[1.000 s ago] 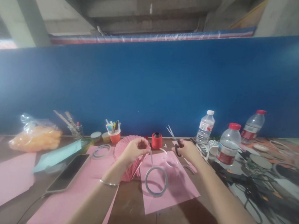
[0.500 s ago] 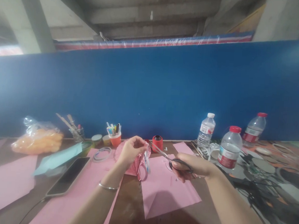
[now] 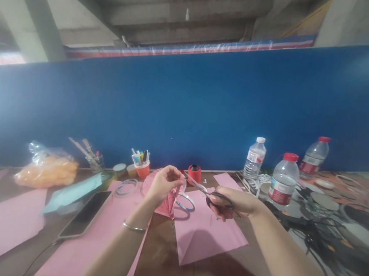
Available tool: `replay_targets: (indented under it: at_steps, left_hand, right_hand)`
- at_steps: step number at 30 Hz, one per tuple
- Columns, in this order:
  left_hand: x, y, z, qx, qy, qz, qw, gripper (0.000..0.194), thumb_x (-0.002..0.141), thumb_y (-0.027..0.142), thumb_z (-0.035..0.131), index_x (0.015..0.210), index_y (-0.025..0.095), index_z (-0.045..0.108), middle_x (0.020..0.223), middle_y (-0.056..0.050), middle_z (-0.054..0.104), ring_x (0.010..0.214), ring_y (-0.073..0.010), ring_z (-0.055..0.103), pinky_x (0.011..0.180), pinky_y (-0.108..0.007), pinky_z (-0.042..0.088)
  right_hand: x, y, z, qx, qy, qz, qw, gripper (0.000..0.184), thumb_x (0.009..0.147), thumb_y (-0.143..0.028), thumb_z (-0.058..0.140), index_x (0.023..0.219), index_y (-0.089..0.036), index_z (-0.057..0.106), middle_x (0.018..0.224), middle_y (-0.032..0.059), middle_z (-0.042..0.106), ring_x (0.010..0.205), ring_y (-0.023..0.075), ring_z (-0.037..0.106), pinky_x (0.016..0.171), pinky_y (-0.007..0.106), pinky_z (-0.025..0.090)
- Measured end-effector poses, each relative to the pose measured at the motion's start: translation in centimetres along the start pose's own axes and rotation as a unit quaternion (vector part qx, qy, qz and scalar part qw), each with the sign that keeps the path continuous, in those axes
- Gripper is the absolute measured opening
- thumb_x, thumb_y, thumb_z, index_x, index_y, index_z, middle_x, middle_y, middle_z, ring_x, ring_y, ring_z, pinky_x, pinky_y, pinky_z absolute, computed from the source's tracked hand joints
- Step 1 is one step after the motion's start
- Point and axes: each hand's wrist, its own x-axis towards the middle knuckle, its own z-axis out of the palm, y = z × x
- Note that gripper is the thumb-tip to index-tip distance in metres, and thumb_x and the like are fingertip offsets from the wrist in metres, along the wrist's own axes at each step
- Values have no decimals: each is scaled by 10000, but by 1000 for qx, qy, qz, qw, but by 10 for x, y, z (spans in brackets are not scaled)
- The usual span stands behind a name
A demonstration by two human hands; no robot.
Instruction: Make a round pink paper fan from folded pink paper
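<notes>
Black-handled scissors [image 3: 220, 199] are in my right hand [image 3: 227, 203], its fingers wrapped round the handles. Their blades point left, the tips close to the fingertips of my left hand [image 3: 165, 184]. That hand is closed in a pinch on the end of a thin, pale strip of tape [image 3: 184, 185]. Below it is a tape roll [image 3: 186, 202] with a blue and white core, tilted over the pink sheet [image 3: 209, 235]; whether it touches the sheet I cannot tell. Pleated pink paper [image 3: 167, 205] stands under and behind my left hand, partly hidden by it.
A red container with a black top [image 3: 194, 174] stands just behind the blades. To the left lie a phone [image 3: 86, 213] and loose tape rings [image 3: 127, 188], with a pen cup [image 3: 142, 168] behind. Bottles [image 3: 284, 179] and cables [image 3: 315, 242] crowd the right side.
The tape roll has swung round to the right, from nearly edge-on to showing its ring. My right hand with the scissors has shifted slightly left. My left hand keeps its pinch.
</notes>
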Motion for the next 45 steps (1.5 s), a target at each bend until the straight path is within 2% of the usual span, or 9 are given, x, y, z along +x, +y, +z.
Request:
replay_targets:
  at_steps: [10, 19, 29, 38, 45]
  left_hand:
    - [-3, 3, 3, -39, -44, -16, 998, 336, 593, 61, 684, 767, 176, 421, 739, 42, 539, 645, -77, 553, 536, -173, 448]
    - [-3, 3, 8, -85, -41, -30, 995, 502, 554, 14, 672, 820, 219, 298, 760, 61, 513, 587, -77, 558, 469, -179, 460]
    - [-2, 3, 8, -86, -44, -25, 995, 528, 542, 10, 681, 836, 217, 295, 756, 60, 519, 579, -76, 567, 477, -178, 474]
    - [-3, 7, 10, -90, -37, -31, 995, 558, 514, 9, 692, 842, 221, 294, 756, 64, 507, 573, -82, 577, 478, -189, 492]
    - [-4, 5, 8, -88, -52, -16, 995, 530, 557, 44, 692, 855, 228, 294, 721, 64, 514, 559, -83, 566, 446, -167, 465]
  right_hand:
    - [8, -8, 12, -12, 10, -27, 1000, 503, 787, -576, 430, 601, -117, 518, 465, -6, 495, 367, 56, 402, 356, 175, 272]
    - [22, -7, 27, 24, 42, -44, 998, 487, 798, -566, 429, 622, -119, 509, 489, -7, 506, 362, 49, 402, 356, 169, 282]
    - [23, -11, 33, 30, 57, -51, 997, 472, 809, -551, 419, 627, -123, 502, 480, -12, 503, 348, 44, 371, 346, 172, 258]
    - [26, -9, 36, 50, 36, -109, 992, 503, 803, -595, 380, 673, -125, 504, 517, -4, 515, 368, 54, 386, 358, 179, 279]
    - [28, -5, 39, 88, 41, -105, 990, 480, 799, -592, 403, 667, -136, 472, 522, -16, 472, 401, 57, 386, 365, 179, 250]
